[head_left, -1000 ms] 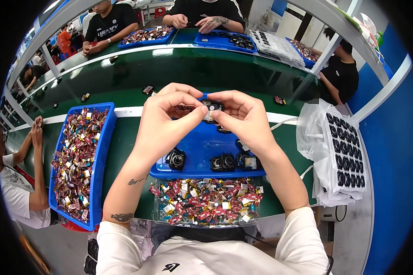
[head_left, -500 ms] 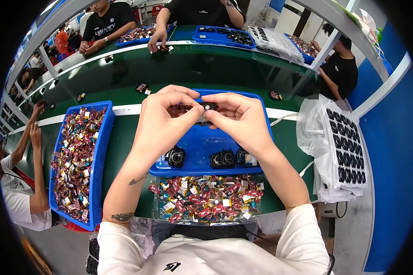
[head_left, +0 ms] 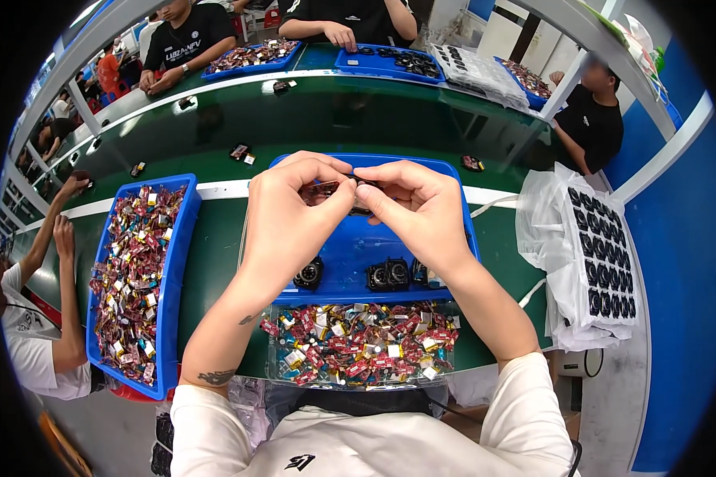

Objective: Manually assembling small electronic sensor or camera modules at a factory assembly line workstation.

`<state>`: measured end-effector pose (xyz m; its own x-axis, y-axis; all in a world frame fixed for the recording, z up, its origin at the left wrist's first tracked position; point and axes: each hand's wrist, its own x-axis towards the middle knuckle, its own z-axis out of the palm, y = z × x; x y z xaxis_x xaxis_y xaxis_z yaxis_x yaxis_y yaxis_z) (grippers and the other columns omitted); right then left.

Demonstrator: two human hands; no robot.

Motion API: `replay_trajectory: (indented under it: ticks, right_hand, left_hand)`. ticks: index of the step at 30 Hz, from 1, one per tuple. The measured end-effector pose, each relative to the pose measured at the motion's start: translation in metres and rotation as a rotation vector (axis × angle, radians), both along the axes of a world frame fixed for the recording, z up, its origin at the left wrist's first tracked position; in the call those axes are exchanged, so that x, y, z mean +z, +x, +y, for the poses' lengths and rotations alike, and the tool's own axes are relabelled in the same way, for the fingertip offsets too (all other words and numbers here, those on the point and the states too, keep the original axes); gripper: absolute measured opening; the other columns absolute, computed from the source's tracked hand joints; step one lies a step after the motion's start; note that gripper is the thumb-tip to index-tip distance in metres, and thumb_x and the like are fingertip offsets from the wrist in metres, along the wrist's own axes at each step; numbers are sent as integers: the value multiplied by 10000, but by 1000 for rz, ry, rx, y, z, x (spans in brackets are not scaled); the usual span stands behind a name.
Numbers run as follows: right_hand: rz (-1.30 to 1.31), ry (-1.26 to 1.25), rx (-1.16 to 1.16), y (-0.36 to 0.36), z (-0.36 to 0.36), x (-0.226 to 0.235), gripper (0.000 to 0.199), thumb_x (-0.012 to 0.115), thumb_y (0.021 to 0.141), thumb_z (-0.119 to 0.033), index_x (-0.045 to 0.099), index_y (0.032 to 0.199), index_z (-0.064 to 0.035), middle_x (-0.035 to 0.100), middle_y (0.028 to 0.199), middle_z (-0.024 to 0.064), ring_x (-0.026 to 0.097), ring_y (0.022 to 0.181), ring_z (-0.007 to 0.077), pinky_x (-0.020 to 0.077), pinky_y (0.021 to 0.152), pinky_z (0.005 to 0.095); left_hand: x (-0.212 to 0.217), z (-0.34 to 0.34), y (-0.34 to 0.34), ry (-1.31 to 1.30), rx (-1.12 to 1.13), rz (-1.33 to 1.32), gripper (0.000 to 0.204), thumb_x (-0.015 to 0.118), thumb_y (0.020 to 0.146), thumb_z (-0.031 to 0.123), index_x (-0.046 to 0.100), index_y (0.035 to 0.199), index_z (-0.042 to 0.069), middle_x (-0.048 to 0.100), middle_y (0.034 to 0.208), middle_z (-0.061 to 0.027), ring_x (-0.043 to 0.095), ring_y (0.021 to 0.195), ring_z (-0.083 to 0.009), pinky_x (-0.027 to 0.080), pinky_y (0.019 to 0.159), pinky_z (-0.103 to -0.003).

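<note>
Both hands are sitting a touch lower over the blue tray than a second ago, and are drawing closer together at the fingertips. The left hand and right hand are pinching one small dark part between them, above the tray. The fitting work looks to be continuing, while finished black round pieces are lying in the tray's near edge.
</note>
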<state>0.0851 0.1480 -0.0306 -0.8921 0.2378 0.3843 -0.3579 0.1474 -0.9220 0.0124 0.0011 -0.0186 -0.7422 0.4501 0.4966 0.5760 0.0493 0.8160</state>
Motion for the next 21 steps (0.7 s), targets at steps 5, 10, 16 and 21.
replay_trajectory:
  ticks: [5, 10, 16, 21]
  right_hand:
    - [25, -25, -38, 0, 5, 0, 126, 659, 851, -57, 678, 966, -8, 684, 849, 57, 646, 752, 84, 526, 625, 209]
    - [58, -172, -10, -6, 16, -1, 135, 675, 832, -59, 683, 963, -29, 685, 810, 37, 619, 708, 61, 461, 552, 196]
    - [-11, -330, -4, -4, 19, -1, 185, 683, 828, -97, 680, 1000, -30, 684, 803, 22, 561, 655, 25, 385, 539, 177]
    - [14, -317, 0, -2, 17, 2, 191, 680, 831, -86, 669, 1010, -21, 685, 816, 31, 564, 672, 26, 391, 549, 179]
  left_hand:
    - [4, 0, 4, -30, -55, -14, 96, 687, 790, 21, 702, 869, -32, 659, 1024, -122, 640, 821, -117, 525, 718, -232]
    - [10, -3, 9, 38, -78, -19, 154, 701, 787, 4, 691, 933, -44, 640, 1089, -140, 652, 835, -129, 540, 719, -220]
    - [10, -2, 11, 13, -1, 128, 122, 731, 769, 61, 694, 841, -30, 681, 875, -105, 677, 732, -141, 534, 658, -238]
    - [10, -3, 14, -1, -41, 26, 128, 735, 781, 83, 690, 819, -31, 676, 722, -64, 644, 674, -101, 496, 600, -223]
